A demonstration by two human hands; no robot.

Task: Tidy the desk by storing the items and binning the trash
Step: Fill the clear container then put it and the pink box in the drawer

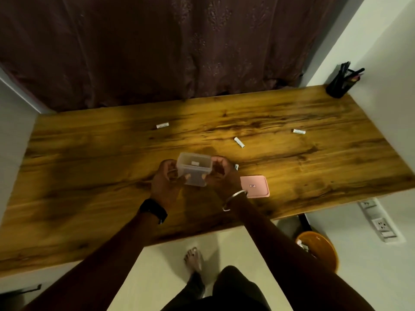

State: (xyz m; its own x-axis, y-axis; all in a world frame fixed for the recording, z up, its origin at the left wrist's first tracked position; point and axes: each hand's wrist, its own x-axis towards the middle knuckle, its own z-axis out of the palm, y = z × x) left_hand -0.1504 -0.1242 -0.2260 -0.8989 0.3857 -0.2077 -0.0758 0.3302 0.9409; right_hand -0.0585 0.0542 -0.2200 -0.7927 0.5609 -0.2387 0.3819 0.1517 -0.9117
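Here both hands clasp a clear plastic container [194,169] just above the wooden table [89,153], near its middle. The left hand [165,181] wraps the container's left wall, fingers curled behind it and thumb pressed on the near face; a dark watch [153,210] sits on that wrist. The right hand [221,175] closes on the right wall in the same way, thumb on the front, with a silver bangle [233,199] around its wrist. The container is open at the top, tilted slightly toward the person, and a small white piece [195,163] lies inside it. Its pink lid [254,186] lies flat on the table just right of the right wrist, apart from the container. Three small white tubes rest loose on the table farther back: one at the left [162,125], one near the centre [239,142], one at the right [299,131], all well apart. Another white item [236,167] peeks out just beyond the right hand, mostly hidden. A black pen holder [340,83] stands in the far right corner of the table. An orange bin [318,248] sits on the floor below the table's right end.
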